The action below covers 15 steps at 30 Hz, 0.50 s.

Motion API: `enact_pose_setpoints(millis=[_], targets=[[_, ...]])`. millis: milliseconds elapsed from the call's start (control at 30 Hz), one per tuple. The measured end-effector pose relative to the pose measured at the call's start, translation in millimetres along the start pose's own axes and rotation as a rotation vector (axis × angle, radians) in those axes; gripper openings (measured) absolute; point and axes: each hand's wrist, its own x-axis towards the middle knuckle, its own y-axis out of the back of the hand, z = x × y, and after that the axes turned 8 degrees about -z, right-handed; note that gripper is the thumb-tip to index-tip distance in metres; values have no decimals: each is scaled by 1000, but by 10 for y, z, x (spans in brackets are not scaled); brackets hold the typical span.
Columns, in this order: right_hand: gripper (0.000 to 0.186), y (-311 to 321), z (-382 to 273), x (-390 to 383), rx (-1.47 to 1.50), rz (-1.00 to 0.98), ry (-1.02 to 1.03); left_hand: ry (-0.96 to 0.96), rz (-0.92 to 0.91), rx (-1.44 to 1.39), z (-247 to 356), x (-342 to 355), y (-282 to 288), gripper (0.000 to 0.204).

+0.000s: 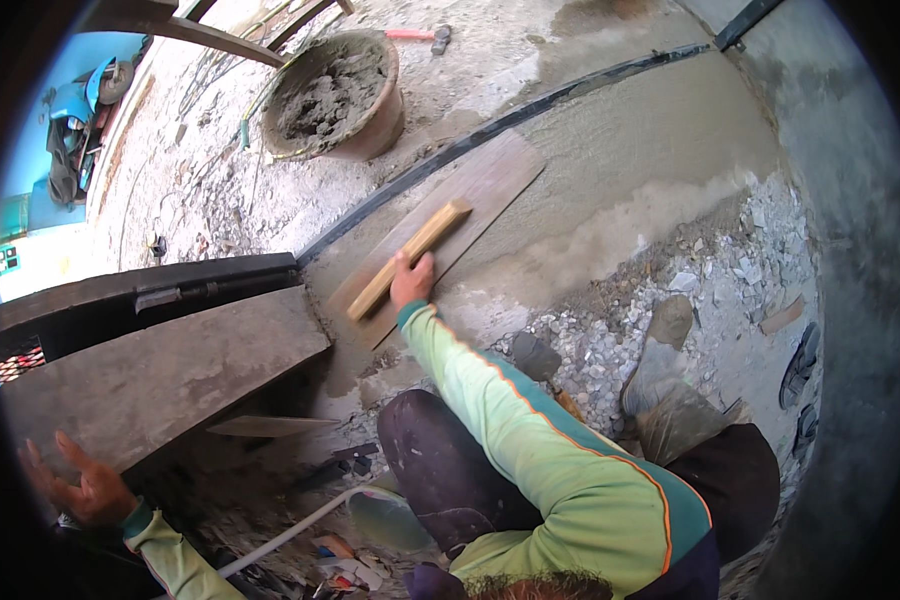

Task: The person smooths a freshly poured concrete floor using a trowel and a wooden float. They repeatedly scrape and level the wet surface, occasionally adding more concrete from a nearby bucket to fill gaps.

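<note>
My right hand [411, 279] grips the yellow wooden handle [407, 258] of a long flat wooden float [490, 178], which lies on wet grey cement [620, 150] beside a black edge strip [490, 135]. My arm in a light green sleeve stretches forward to it. My left hand [82, 485] is spread open at the lower left, resting on or just above the near edge of a grey concrete slab [150, 375], holding nothing. I squat, with a muddy boot [660, 375] on gravel.
A round tub of mixed mortar [335, 95] stands at the back. A hammer [425, 35] lies behind it. Loose gravel [730, 270] borders the wet cement on the right. A small trowel blade [270, 427], a white hose [300, 525] and scraps lie by my knees.
</note>
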Motion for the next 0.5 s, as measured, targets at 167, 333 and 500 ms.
enact_pose_setpoints(millis=[167, 333, 500], targets=[[69, 645, -533, 1337, -14, 236, 146, -37, 54, -66, 55, 33, -103, 36], [58, 1380, -1207, 2298, 100, 362, 144, -48, 11, -50, -19, 0, -48, 36], [60, 2015, -1446, 2802, 168, 368, 57, -20, -22, -14, 37, 16, -21, 35]])
